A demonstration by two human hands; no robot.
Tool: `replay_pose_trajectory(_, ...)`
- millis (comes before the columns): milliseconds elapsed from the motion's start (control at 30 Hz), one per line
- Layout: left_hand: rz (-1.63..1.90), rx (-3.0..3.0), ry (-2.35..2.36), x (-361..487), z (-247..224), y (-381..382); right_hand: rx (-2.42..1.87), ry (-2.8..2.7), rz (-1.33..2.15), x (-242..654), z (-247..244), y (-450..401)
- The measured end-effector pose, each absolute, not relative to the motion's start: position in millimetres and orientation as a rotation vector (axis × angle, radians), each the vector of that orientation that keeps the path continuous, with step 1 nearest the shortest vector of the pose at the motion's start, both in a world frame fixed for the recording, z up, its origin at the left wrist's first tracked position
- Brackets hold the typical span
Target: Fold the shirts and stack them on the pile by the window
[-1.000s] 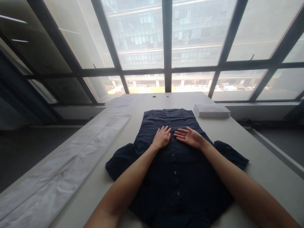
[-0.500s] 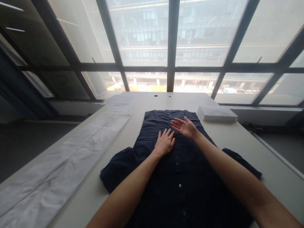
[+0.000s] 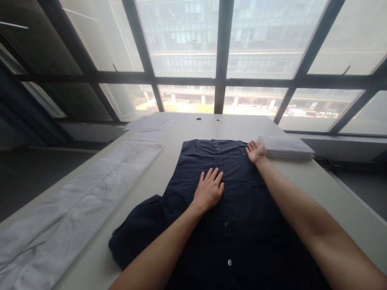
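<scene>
A dark navy button-front shirt (image 3: 196, 161) lies spread on the white table (image 3: 178, 125), its button line running away from me down the middle. My left hand (image 3: 209, 189) lies flat on the shirt, fingers spread, just left of the button line. At the shirt's far right corner is my right hand (image 3: 256, 152), palm turned inward and fingers extended, touching or very near the edge. No cloth shows gripped in it. One sleeve (image 3: 136, 225) sticks out to the left; my right forearm covers much of the right side.
Beyond my right hand sits a stack of folded white cloth (image 3: 287, 147). A long folded white fabric piece (image 3: 81, 201) lies along the table's left side. White paper sheets (image 3: 148, 122) rest at the far left, and large windows (image 3: 187, 40) stand behind the table.
My right hand has moved from the middle of the shirt out to its far right corner. My left hand stays flat in nearly the same place. The view has shifted slightly.
</scene>
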State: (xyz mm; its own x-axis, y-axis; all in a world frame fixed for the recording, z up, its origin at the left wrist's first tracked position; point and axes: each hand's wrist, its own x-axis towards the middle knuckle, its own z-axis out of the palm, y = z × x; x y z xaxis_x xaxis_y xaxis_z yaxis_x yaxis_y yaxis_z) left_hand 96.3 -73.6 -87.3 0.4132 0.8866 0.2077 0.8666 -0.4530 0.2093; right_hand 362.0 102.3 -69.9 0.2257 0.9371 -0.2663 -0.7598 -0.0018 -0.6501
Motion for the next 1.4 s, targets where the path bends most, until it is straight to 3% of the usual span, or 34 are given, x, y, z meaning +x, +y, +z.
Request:
replay_pose_trajectory(67,0.436,2.580,1.608,96,-86,-74,-0.755,-0.341,1.445,341,-69,95)
replay_pose_trajectory(233,0.431,2.593,1.609,96,-85,-75,-0.553,-0.803,2.137,293,-73,65)
replay_pose_trajectory(300,0.426,2.592,1.610,96,-85,-75,-0.603,-0.844,2.252,293,-75,67)
replay_pose_trajectory(500,0.437,2.588,1.606,95,-86,-75,-0.847,-0.415,1.560,341,-64,129)
replay_pose_trajectory(600,0.453,2.581,1.608,95,-86,-76,-0.820,-0.382,1.426,352,-56,149)
replay_pose_trajectory(700,0.459,2.578,1.609,95,-86,-75,-0.763,-0.433,1.486,334,-57,139)
replay_pose_trajectory(900,0.441,2.584,1.620,95,-85,-74,-0.591,-0.740,2.117,280,-72,101)
replay_pose_trajectory(1200,0.432,2.562,1.598,95,-85,-74,-0.830,-0.464,1.522,314,-56,141)
replay_pose_trajectory(1400,0.457,2.549,1.590,96,-89,-71,-0.848,-0.633,1.808,330,-70,79)
